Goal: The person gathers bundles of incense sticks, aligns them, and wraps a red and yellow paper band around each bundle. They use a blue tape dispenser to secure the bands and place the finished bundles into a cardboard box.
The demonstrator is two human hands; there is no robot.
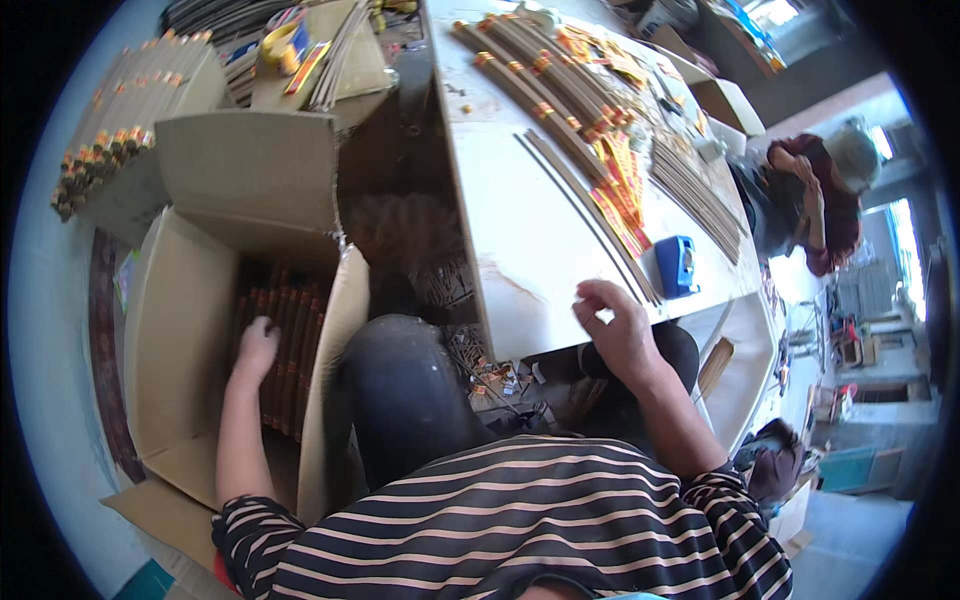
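Note:
My left hand (258,348) reaches down into an open cardboard box (170,370) on the left. Its fingers are bent closed against the bundles of brown sticks (290,340) lined up inside; whether it grips one is hidden. Over the near edge of the white table (510,240) hovers my right hand (620,335), fingers loosely curled, a gap beside the thumb and nothing visible in it. Just beyond it stand a blue tape dispenser (676,267) and the near ends of a few thin sticks (590,220) lying on the table.
Red and yellow paper labels (622,190) lie mid-table beside banded stick bundles (545,80) and loose sticks (695,200). More bundles (140,100) are stacked at far left. Scraps (510,380) litter the floor between box and table. Another person (825,195) is at the far right.

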